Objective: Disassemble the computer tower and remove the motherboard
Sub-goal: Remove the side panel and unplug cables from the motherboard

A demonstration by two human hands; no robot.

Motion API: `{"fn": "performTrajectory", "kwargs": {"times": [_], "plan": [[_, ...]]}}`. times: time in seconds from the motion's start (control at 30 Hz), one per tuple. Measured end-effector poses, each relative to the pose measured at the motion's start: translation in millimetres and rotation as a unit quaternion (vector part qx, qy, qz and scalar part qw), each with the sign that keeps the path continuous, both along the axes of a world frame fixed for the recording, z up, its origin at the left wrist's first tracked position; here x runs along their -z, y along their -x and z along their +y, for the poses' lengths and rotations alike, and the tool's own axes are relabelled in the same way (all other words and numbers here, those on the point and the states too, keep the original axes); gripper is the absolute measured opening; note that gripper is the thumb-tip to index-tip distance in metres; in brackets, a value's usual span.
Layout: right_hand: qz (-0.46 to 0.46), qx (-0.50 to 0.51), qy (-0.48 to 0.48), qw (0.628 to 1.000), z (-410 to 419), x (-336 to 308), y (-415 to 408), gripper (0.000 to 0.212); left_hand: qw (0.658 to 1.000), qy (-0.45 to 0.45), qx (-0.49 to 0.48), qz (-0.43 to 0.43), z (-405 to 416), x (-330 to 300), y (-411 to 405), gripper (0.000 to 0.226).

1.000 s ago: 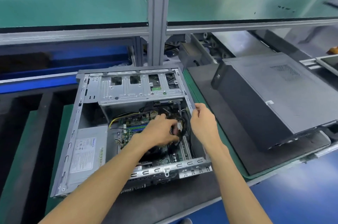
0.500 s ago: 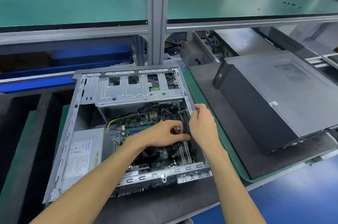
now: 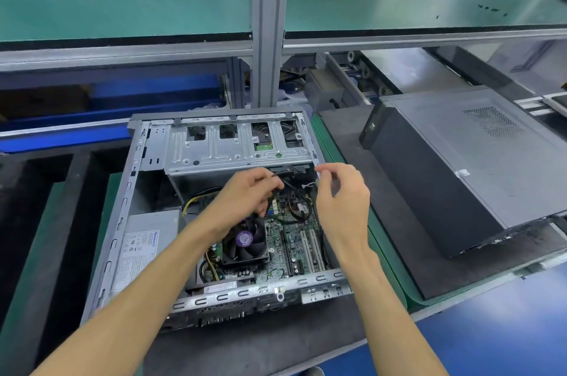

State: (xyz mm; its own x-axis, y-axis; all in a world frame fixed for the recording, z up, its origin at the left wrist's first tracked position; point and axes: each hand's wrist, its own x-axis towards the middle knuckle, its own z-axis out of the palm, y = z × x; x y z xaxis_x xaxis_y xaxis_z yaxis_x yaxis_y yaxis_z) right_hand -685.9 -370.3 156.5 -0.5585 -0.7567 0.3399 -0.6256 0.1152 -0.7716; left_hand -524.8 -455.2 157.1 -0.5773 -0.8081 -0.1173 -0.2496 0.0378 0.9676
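The computer tower (image 3: 129, 222) lies on its side on a dark mat, its side panel off and its open interior facing up. Inside, the green motherboard (image 3: 294, 240) sits flat on the floor of the case, toward the right half, with a black cooler fan (image 3: 244, 240) bearing a purple sticker on top of it. A grey power supply (image 3: 144, 247) with a white label fills the near left corner, and a silver drive cage (image 3: 233, 148) spans the far end. The person's left hand (image 3: 245, 194) reaches in over the board just below the cage, fingers curled around a black cable (image 3: 294, 188) that loops down toward the board. The right hand (image 3: 343, 201) hovers near the case's right wall, its thumb and forefinger drawn close together at the top edge; whether they actually pinch anything there I cannot tell. Yellow and black wires (image 3: 196, 201) run from the supply side toward the board. To the right, well apart on the same bench, a second closed tower (image 3: 460, 167) lies on its side.
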Motion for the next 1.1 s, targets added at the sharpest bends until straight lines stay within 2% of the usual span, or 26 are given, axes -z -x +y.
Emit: {"fn": "performTrajectory", "kwargs": {"times": [0.1, 0.17, 0.3, 0.37, 0.43, 0.47, 0.57, 0.6, 0.73, 0.8, 0.87, 1.0, 1.1], "plan": [[0.060, -0.015, -0.102, 0.993, -8, -2, -9, 0.021, 0.976, 0.175, 0.082, -0.101, 21, 12, 10, 0.015], [0.122, 0.006, -0.154, 0.981, -14, -4, -12, 0.026, 0.964, 0.197, 0.129, -0.123, 30, 17, 9, 0.016], [0.230, 0.032, -0.188, 0.954, -20, 0, -9, 0.030, 0.935, 0.291, 0.156, -0.129, 31, 17, -1, 0.022], [0.244, 0.028, -0.225, 0.943, -20, 3, -6, 0.029, 0.957, 0.228, 0.140, -0.115, 30, 11, -7, 0.024], [0.252, 0.005, -0.228, 0.940, -18, 7, -4, 0.024, 0.978, 0.152, 0.070, -0.124, 20, 9, -12, 0.025], [0.247, -0.012, -0.213, 0.945, -17, 9, -2, 0.025, 0.978, 0.146, 0.023, -0.146, 13, 12, -13, 0.024], [0.158, -0.057, -0.153, 0.974, -16, 9, 3, 0.033, 0.976, 0.075, -0.057, -0.197, -6, 24, -12, 0.016], [0.124, -0.072, -0.144, 0.979, -17, 8, 5, 0.035, 0.979, 0.036, -0.058, -0.193, -9, 30, -7, 0.015], [0.067, -0.105, -0.156, 0.980, -17, 6, 10, 0.043, 0.984, -0.057, -0.076, -0.151, -16, 42, 14, 0.033], [-0.004, -0.101, -0.132, 0.986, -14, 6, 13, 0.049, 0.985, -0.100, -0.076, -0.121, -17, 41, 21, 0.033], [-0.043, -0.090, -0.110, 0.989, -10, 8, 17, 0.051, 0.986, -0.106, -0.063, -0.115, -17, 41, 26, 0.027], [-0.033, -0.085, -0.106, 0.990, -10, 4, 8, 0.047, 0.986, -0.064, -0.006, -0.156, -14, 41, 29, 0.022], [-0.136, -0.050, -0.026, 0.989, -5, -2, 6, 0.036, 0.986, -0.053, -0.029, -0.153, -15, 35, 21, 0.035]]}}
